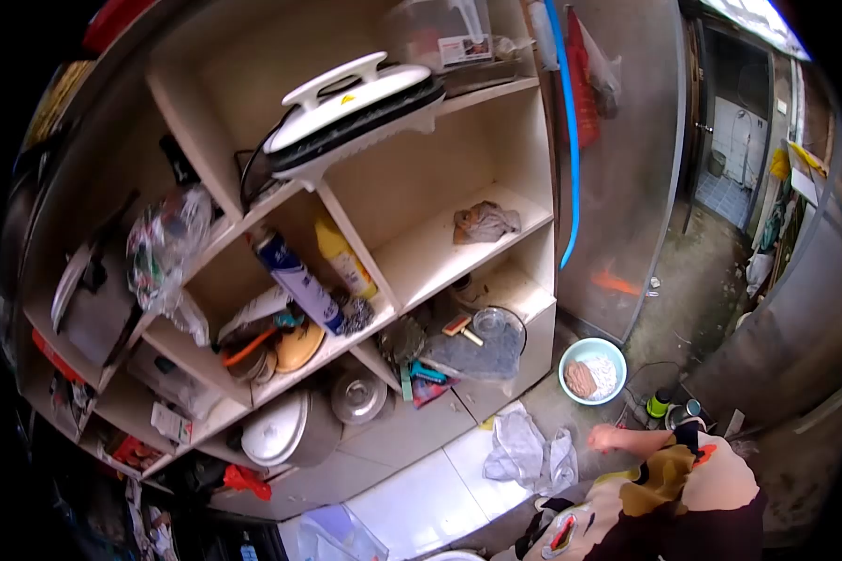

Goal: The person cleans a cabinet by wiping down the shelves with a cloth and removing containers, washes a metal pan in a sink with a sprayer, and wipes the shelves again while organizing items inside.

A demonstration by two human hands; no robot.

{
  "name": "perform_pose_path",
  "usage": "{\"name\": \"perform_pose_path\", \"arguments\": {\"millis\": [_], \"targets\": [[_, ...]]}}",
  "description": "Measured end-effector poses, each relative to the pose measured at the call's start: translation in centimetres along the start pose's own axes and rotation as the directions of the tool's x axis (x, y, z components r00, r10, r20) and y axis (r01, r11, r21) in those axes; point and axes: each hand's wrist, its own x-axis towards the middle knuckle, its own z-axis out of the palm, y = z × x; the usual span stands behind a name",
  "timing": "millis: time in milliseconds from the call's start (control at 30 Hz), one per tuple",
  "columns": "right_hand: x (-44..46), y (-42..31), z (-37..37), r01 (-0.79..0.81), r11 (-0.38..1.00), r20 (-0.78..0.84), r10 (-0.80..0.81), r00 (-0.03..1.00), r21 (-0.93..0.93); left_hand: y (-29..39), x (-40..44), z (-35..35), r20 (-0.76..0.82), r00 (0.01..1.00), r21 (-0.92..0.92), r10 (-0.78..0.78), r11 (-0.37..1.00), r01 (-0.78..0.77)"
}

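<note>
A bare forearm reaches left from a patterned sleeve at the lower right, and my right hand (604, 437) is at its end, low over the floor. Its fingers are too small and blurred to make out. Just above it in the view stands a pale green basin (565, 384) holding a brown lump (580, 379) and a whitish mass (603, 376). Left of the hand, grey cloths (519, 451) lie bunched by the white tiles. A bright green object (659, 404) stands to the right. My left hand does not show.
An open shelf unit (393, 271) fills the left and middle, bearing a white appliance (351, 103), a blue spray can (295, 276) and a lidded pot (276, 430). A blue hose (569, 140) hangs beside it. At the upper right is a doorway (734, 122).
</note>
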Motion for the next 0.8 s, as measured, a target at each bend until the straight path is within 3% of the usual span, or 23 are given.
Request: {"name": "perform_pose_path", "arguments": {"millis": [67, 100, 167, 233, 267, 300, 333, 400, 467, 533, 567, 600, 633, 700, 767, 800], "targets": [[0.2, 0.8, -1.4, -0.009, 0.996, -0.096, 0.018, 0.995, 0.092, 3.0, 2.5, 1.0, -0.169, 0.951, -0.124, 0.260, 0.951, -0.282], [0.3, 1.0, -1.7, -0.023, 0.976, -0.154, 0.058, 0.986, 0.215, 4.0, 3.4, 1.0, -0.173, 0.948, -0.122, 0.269, 0.949, -0.291], [2.1, 0.5, -1.6, 0.032, 0.965, -0.257, 0.037, 0.966, 0.261, 6.5, 5.4, 0.8, -0.122, 0.921, -0.060, 0.369, 0.924, -0.378], [2.9, 0.1, -1.8, 0.080, 0.951, -0.352, 0.032, 0.935, 0.299, 10.5, 8.1, -1.6, -0.128, 0.902, -0.149, 0.412, 0.891, -0.428], [2.8, -1.1, -2.5, 0.149, 0.936, -0.409, -0.006, 0.913, 0.319, 12.6, 9.3, -2.9, 0.037, 0.976, -0.321, 0.217, 0.927, -0.194], [2.4, -2.2, -3.5, 0.215, 0.917, -0.465, -0.037, 0.884, 0.336, 14.5, 10.4, -3.5, 0.235, 0.971, -0.437, 0.037, 0.896, 0.072], [1.8, -3.0, -4.4, 0.256, 0.889, -0.487, -0.043, 0.872, 0.379, 16.0, 11.7, -3.3, 0.246, 0.968, -0.439, 0.051, 0.896, 0.064], [-1.0, -5.8, -8.3, 0.282, 0.862, -0.522, -0.023, 0.853, 0.422, 19.2, 14.7, -1.5, -0.215, 0.952, -0.560, 0.219, 0.771, -0.304], [-0.1, -5.5, -10.3, 0.401, 0.844, -0.650, -0.084, 0.755, 0.356, 21.7, 17.7, -1.1, -0.199, 0.952, -0.678, 0.232, 0.669, -0.305], [-1.3, -7.0, -13.9, 0.479, 0.810, -0.751, -0.075, 0.656, 0.337, 24.6, 20.2, -1.3, -0.266, 0.895, -0.675, 0.358, 0.594, -0.438], [-3.5, -8.6, -16.2, 0.479, 0.842, -0.821, -0.081, 0.566, 0.247, 26.1, 21.3, -1.9, -0.273, 0.871, -0.668, 0.410, 0.571, -0.478], [-4.1, -9.3, -17.6, 0.426, 0.877, -0.839, -0.050, 0.543, 0.224, 27.4, 22.1, -2.3, -0.278, 0.843, -0.661, 0.460, 0.546, -0.515], [-5.0, -10.4, -18.8, 0.503, 0.831, -0.870, -0.047, 0.490, 0.239, 28.4, 23.0, -1.8, -0.346, 0.804, -0.653, 0.484, 0.490, -0.577], [-6.3, -11.9, -20.8, 0.477, 0.834, -0.854, -0.014, 0.520, 0.277, 30.5, 23.9, -2.5, -0.327, 0.774, -0.686, 0.542, 0.428, -0.589], [-7.7, -13.2, -23.5, 0.476, 0.871, -0.901, -0.103, 0.421, 0.123, 32.2, 24.6, -2.9, -0.349, 0.737, -0.680, 0.579, 0.385, -0.624], [-7.1, -13.2, -24.9, 0.498, 0.867, -0.940, -0.160, 0.300, 0.011, 32.9, 24.8, -3.1, -0.379, 0.699, -0.670, 0.606, 0.342, -0.659]]}}
